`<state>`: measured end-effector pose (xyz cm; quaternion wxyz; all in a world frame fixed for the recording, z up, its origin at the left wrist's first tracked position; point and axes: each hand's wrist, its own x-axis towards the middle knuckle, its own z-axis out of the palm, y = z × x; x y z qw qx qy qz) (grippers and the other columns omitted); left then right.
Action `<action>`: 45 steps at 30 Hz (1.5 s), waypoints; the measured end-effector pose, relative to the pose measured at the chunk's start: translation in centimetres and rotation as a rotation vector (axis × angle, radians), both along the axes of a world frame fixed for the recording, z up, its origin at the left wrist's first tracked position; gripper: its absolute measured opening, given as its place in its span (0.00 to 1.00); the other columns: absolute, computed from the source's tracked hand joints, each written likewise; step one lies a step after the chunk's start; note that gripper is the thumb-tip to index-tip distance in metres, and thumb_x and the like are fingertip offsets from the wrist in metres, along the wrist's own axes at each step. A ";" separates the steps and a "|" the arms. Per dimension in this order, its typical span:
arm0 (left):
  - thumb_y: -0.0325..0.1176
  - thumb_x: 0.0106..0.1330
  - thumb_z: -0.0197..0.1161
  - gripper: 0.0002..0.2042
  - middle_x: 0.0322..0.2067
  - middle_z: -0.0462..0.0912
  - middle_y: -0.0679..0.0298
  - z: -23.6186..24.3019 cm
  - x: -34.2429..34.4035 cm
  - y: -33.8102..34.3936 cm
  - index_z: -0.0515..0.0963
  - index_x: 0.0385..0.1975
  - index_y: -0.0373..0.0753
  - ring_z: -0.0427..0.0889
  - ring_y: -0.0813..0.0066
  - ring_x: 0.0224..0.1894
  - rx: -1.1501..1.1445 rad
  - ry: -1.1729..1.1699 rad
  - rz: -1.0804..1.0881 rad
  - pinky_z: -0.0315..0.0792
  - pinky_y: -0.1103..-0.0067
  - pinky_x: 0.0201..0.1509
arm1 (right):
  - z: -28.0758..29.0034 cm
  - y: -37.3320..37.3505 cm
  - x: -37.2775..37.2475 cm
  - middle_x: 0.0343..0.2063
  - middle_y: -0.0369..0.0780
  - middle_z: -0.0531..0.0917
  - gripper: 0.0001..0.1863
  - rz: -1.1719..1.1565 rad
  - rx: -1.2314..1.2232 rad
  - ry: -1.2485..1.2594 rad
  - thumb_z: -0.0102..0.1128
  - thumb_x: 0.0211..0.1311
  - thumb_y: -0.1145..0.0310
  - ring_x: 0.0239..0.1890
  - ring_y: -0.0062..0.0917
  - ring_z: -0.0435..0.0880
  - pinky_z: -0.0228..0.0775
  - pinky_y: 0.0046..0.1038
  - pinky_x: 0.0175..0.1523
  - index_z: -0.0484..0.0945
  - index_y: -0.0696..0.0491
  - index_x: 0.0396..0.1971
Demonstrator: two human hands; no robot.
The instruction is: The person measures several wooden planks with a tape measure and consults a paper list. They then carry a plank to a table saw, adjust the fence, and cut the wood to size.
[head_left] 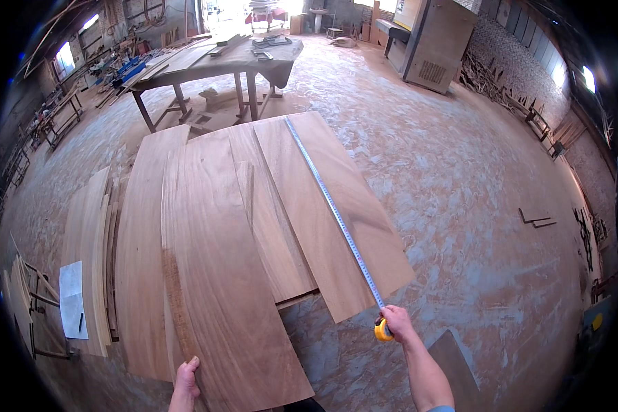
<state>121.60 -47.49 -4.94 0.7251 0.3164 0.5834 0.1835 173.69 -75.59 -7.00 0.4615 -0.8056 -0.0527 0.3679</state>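
At the lower middle, my left hand (187, 378) grips the near left edge of a long brown wooden board (216, 254); its thumb shows on top. My right hand (397, 321) is closed round a yellow tape measure (383, 329), just past the near edge of a wide wooden panel (343, 213). The extended tape blade (329, 199) runs along that panel, from its far edge down to my right hand. Between the two boards lie narrower planks (271, 233), partly covered by the long board. Another wide board (141, 254) lies at the left.
A sheet of paper (74, 302) with a dark pen (81, 322) rests on stacked boards to the left. A covered worktable (192, 65) stands ahead. Far right is a large grey machine cabinet (439, 44). A grey sheet (453, 364) lies by my right forearm, and metal angles (535, 218) lie on the floor.
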 end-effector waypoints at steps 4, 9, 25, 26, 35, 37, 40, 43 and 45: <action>0.42 0.65 0.56 0.21 0.48 0.79 0.55 0.3 0.1 0.0 0.72 0.52 0.34 0.77 0.56 0.51 -0.015 0.002 0.006 0.70 0.57 0.57 | -0.1 -0.1 -0.3 0.23 0.39 0.83 0.12 -0.027 0.011 0.003 0.54 0.60 0.66 0.27 0.21 0.81 0.71 0.25 0.35 0.81 0.60 0.28; 0.43 0.65 0.57 0.21 0.48 0.79 0.56 0.5 0.2 0.0 0.72 0.52 0.34 0.77 0.58 0.51 -0.016 0.007 -0.003 0.70 0.58 0.57 | 0.1 -0.2 -0.4 0.23 0.38 0.83 0.12 -0.037 0.005 0.002 0.54 0.59 0.66 0.27 0.21 0.80 0.71 0.25 0.35 0.81 0.60 0.28; 0.43 0.63 0.58 0.22 0.49 0.78 0.56 0.0 -0.3 0.4 0.71 0.53 0.35 0.76 0.57 0.52 -0.009 0.054 0.005 0.68 0.57 0.58 | 1.8 0.8 0.6 0.21 0.40 0.81 0.13 0.021 -0.028 -0.116 0.54 0.56 0.65 0.25 0.23 0.79 0.70 0.27 0.33 0.80 0.61 0.24; 0.42 0.63 0.59 0.22 0.47 0.79 0.57 0.3 0.3 0.4 0.72 0.51 0.34 0.77 0.59 0.50 -0.020 0.058 0.020 0.69 0.59 0.56 | 1.0 0.2 1.1 0.22 0.41 0.82 0.14 0.074 -0.081 -0.202 0.55 0.57 0.65 0.25 0.23 0.79 0.70 0.27 0.33 0.80 0.62 0.25; 0.49 0.68 0.54 0.26 0.56 0.75 0.56 -1.0 -1.2 0.3 0.68 0.58 0.36 0.73 0.57 0.57 -0.054 -0.113 -0.043 0.66 0.59 0.62 | 1.6 1.8 0.1 0.23 0.38 0.81 0.16 0.049 -0.099 -0.086 0.56 0.60 0.61 0.27 0.20 0.76 0.68 0.26 0.35 0.81 0.61 0.27; 0.49 0.69 0.53 0.26 0.56 0.75 0.56 -1.5 -1.5 0.5 0.68 0.59 0.35 0.73 0.56 0.57 -0.053 -0.123 -0.042 0.66 0.59 0.62 | 1.3 1.4 0.4 0.23 0.37 0.81 0.16 0.034 -0.087 -0.062 0.57 0.61 0.61 0.27 0.19 0.76 0.68 0.25 0.34 0.81 0.60 0.26; 0.48 0.69 0.53 0.26 0.57 0.74 0.57 -1.8 -1.8 1.0 0.67 0.60 0.35 0.72 0.57 0.58 -0.040 -0.115 -0.057 0.66 0.60 0.63 | 1.0 1.1 0.9 0.22 0.36 0.80 0.16 -0.011 -0.080 -0.058 0.58 0.62 0.60 0.26 0.18 0.75 0.67 0.25 0.32 0.81 0.60 0.25; 0.49 0.69 0.53 0.26 0.57 0.74 0.57 -1.9 -1.3 1.4 0.67 0.60 0.36 0.71 0.57 0.58 -0.040 -0.105 -0.078 0.65 0.60 0.63 | 0.9 0.4 2.0 0.21 0.34 0.80 0.15 -0.036 -0.145 -0.012 0.59 0.61 0.61 0.25 0.17 0.74 0.66 0.25 0.31 0.81 0.59 0.24; 0.49 0.69 0.53 0.26 0.57 0.74 0.57 -1.8 -1.8 1.3 0.67 0.60 0.36 0.71 0.57 0.59 -0.044 -0.091 -0.053 0.64 0.60 0.64 | 0.5 0.7 2.8 0.21 0.34 0.79 0.14 -0.036 -0.129 -0.001 0.60 0.61 0.62 0.24 0.17 0.74 0.66 0.25 0.29 0.81 0.58 0.23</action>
